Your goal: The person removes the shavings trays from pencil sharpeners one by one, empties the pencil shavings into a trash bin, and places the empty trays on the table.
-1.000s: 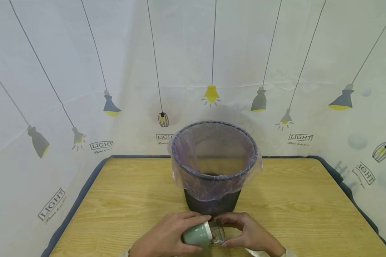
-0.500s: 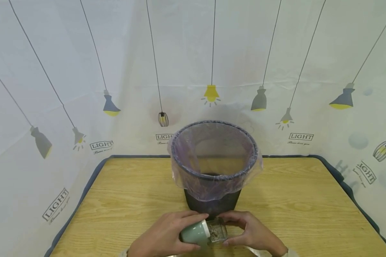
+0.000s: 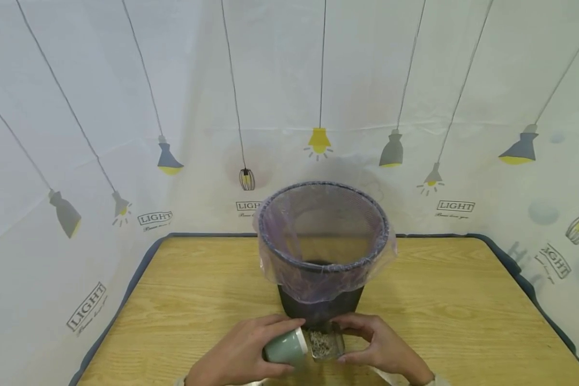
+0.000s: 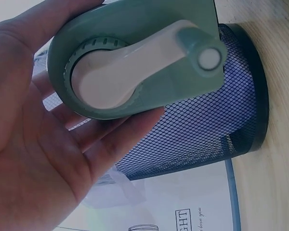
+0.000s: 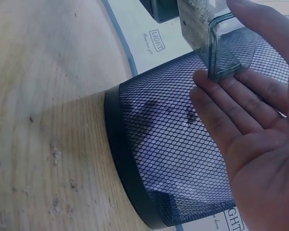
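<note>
My left hand (image 3: 243,348) grips a green pencil sharpener (image 3: 284,347) with a white edge, lying on its side. In the left wrist view, its pale crank handle (image 4: 144,53) faces the camera, with fingers curled round the green body. My right hand (image 3: 383,346) pinches a clear shavings drawer (image 3: 324,344) between thumb and fingers. Pale shavings (image 5: 197,17) fill part of the drawer. A narrow gap parts the drawer from the sharpener in the head view. Both are held low, just in front of the bin.
A black mesh waste bin (image 3: 320,305) stands upright behind the hands, lined with a translucent purple bag (image 3: 313,284) folded over its rim. Under it is a wooden table (image 3: 198,289). A white curtain (image 3: 270,80) printed with lamps encloses the back and sides. Dark specks dot the tabletop in the right wrist view.
The drawer has come out of the sharpener, showing more shavings. My left hand has moved slightly left with the sharpener, while the right hand has shifted a little to the right.
</note>
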`<state>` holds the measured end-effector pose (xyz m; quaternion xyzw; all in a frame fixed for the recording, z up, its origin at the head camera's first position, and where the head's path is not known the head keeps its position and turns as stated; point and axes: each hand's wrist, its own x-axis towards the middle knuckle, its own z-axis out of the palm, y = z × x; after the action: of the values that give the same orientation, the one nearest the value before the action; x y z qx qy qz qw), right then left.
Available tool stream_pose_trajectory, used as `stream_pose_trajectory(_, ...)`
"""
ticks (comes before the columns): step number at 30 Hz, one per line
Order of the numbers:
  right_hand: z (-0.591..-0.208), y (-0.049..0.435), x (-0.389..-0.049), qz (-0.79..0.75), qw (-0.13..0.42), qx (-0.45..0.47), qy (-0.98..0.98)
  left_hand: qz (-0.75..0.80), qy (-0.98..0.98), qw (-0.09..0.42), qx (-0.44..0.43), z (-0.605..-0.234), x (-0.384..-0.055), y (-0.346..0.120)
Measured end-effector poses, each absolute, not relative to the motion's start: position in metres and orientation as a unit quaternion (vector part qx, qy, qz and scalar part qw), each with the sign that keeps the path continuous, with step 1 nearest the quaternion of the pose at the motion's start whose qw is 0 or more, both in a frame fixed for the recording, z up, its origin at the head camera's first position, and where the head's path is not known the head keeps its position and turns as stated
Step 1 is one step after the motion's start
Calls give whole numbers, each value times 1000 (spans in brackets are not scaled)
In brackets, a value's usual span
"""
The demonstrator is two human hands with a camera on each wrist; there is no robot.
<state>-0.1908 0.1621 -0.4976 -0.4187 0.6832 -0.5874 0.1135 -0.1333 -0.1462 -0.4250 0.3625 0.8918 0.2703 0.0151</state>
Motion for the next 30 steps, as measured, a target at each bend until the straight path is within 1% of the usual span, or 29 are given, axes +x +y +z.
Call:
stream_pose_trajectory(11, -497, 172, -193, -581, 61, -421, 694, 245, 904, -11, 351, -428, -133, -150)
stream_pose_trajectory(19, -487, 181, -196, -573, 51, -433, 694, 243, 910, -30, 333, -432, -132, -163)
stream_pose_trajectory(25, -480, 191, -200, -571, 28, -450, 686, 252, 919, -20, 303, -436, -132, -172)
stream_pose_trajectory(30, -476, 199, -202, -578, 22, -443, 685, 252, 926, -15, 282, -440, -134, -177)
